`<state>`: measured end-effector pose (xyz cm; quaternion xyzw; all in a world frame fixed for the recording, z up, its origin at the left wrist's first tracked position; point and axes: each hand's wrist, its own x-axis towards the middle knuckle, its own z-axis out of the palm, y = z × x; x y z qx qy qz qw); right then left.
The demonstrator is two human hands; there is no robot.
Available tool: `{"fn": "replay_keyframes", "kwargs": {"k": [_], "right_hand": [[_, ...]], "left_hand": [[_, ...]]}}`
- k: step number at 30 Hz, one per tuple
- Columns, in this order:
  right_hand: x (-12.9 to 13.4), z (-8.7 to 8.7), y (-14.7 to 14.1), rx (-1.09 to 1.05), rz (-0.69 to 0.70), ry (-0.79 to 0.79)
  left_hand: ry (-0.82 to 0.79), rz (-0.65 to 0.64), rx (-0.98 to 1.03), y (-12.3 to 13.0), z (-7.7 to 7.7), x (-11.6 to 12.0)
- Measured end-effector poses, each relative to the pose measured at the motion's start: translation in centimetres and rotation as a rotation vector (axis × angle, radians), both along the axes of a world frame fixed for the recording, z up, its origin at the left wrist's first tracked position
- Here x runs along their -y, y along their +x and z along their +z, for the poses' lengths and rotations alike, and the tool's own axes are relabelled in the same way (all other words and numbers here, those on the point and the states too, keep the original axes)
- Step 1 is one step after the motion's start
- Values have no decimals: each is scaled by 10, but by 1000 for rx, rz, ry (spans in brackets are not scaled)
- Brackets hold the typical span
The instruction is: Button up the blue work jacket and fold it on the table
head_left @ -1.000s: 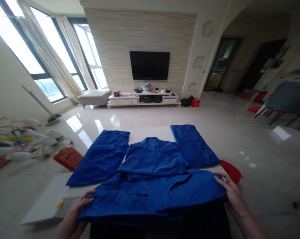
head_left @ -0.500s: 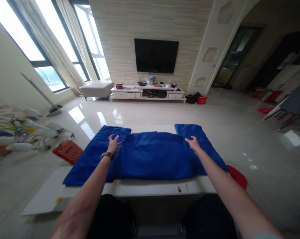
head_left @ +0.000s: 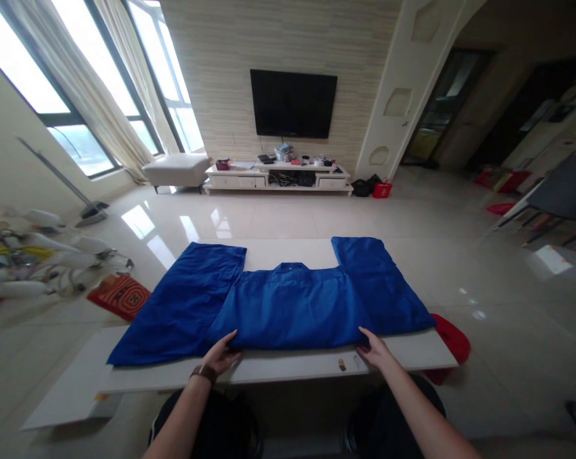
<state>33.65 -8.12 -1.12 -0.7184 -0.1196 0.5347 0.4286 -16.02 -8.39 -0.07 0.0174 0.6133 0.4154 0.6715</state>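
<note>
A blue garment lies folded across a white table, its two side parts spread to the left and right and a collar showing at the middle of its far edge. At the garment's near edge, left of centre, my left hand has its thumb on top and its fingers by the underside. On the right, my right hand meets the same near edge, thumb above and fingers below. Both hands pinch the cloth there. A brown watch is on my left wrist.
Two small items lie on the table's near edge. A red stool stands by the table's right end. A red patterned box is on the floor at the left, near a cluttered rack.
Both hands have come back from the garment's far part to its near edge and closed on it. The middle of the far edge now sits lower, and the collar shows.
</note>
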Motion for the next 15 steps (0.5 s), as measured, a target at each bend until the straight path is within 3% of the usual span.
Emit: {"fn": "replay_keyframes", "kwargs": {"k": [4, 7, 12, 15], "right_hand": [[-19, 20, -24, -223, -79, 14], [-14, 44, -35, -318, -122, 87], [39, 102, -29, -399, -168, 253], [78, 141, -19, -405, -226, 363]], "left_hand": [[57, 148, 64, 25, 15, -15], [140, 240, 139, 26, 38, -11], [270, 298, 286, 3, 88, 26], [263, 327, 252, -9, 108, 55]]}}
